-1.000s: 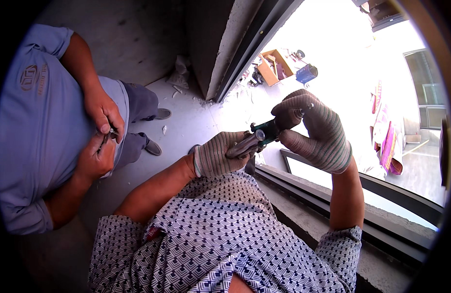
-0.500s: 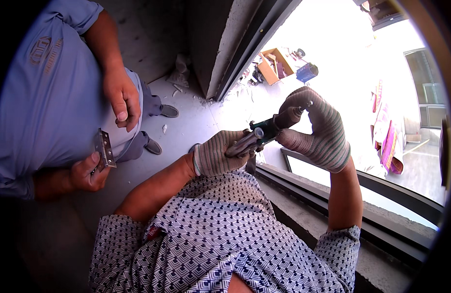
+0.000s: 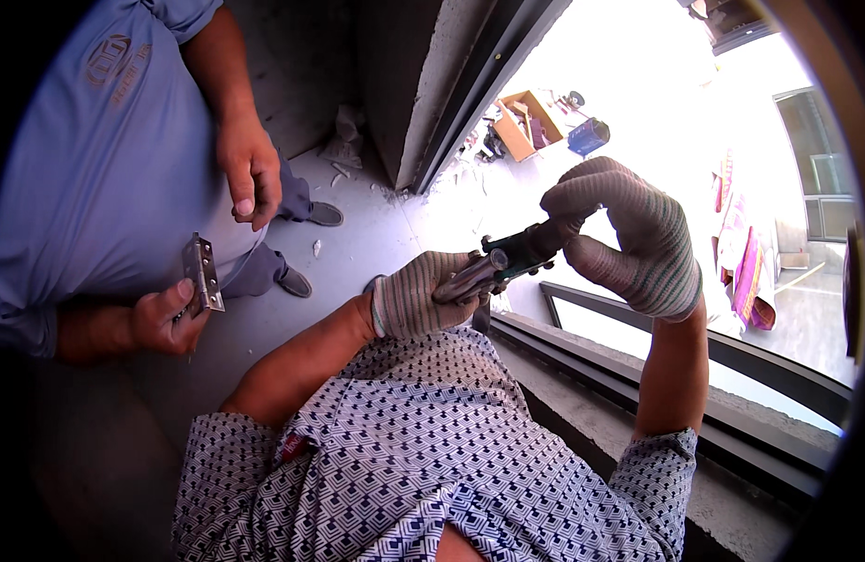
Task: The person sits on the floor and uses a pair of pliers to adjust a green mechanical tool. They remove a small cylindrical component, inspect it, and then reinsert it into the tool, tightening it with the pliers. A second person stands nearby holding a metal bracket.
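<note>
My left hand [image 3: 418, 295], in a striped knit glove, is wrapped round a hand tool [image 3: 515, 251] with a silver tube, a dark green body and a black end piece. The tube lies along my palm, and the body points up and to the right. My right hand [image 3: 634, 239], gloved alike, curls its thumb and forefinger round the tool's black far end. The fingertips partly hide that end. I cannot make out the tool's exact kind.
On the left a co-worker in a blue shirt holds a metal hinge [image 3: 204, 273] with holes; the co-worker's other hand [image 3: 249, 173] hangs loose. A dark window frame [image 3: 638, 361] runs along my right. Beyond it stand a cardboard box [image 3: 515, 136] and a blue bucket [image 3: 589, 137].
My right hand has moved slightly right, its fingers now covering the tool's tip. My left hand keeps its grip. The co-worker's hinge has risen a little.
</note>
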`<action>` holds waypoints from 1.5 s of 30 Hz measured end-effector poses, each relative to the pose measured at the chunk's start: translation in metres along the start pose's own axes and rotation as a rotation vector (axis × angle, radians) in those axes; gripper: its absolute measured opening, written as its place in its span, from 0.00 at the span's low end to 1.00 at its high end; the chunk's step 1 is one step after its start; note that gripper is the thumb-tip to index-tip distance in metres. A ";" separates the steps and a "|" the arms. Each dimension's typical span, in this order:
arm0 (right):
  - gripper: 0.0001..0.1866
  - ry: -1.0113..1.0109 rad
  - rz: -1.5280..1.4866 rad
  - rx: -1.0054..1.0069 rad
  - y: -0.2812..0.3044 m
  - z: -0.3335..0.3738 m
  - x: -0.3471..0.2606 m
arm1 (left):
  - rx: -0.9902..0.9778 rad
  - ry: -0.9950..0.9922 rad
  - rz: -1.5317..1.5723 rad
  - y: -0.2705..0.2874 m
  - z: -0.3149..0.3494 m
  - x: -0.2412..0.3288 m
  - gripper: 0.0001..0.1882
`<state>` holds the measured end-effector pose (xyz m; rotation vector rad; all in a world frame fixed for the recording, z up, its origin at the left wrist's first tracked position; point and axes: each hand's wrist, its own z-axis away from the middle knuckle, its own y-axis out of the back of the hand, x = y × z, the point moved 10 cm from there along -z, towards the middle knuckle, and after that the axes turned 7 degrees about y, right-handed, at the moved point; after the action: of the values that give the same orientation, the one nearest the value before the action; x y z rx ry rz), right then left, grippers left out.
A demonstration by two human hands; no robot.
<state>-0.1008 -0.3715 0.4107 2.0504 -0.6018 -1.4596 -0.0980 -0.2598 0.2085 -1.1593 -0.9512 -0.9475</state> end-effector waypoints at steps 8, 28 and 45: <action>0.10 -0.083 0.167 -0.230 -0.009 -0.007 -0.012 | -0.014 0.005 0.011 -0.006 0.002 0.001 0.17; 0.09 -0.095 0.390 -0.560 -0.027 -0.004 -0.019 | -0.058 -0.017 -0.245 -0.012 0.001 -0.004 0.16; 0.10 -0.205 0.381 -0.614 -0.030 0.008 0.000 | -0.049 0.074 -0.238 -0.008 0.006 -0.006 0.17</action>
<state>-0.1069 -0.3511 0.3888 1.2515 -0.5055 -1.4065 -0.1084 -0.2544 0.2058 -1.0596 -1.0258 -1.2024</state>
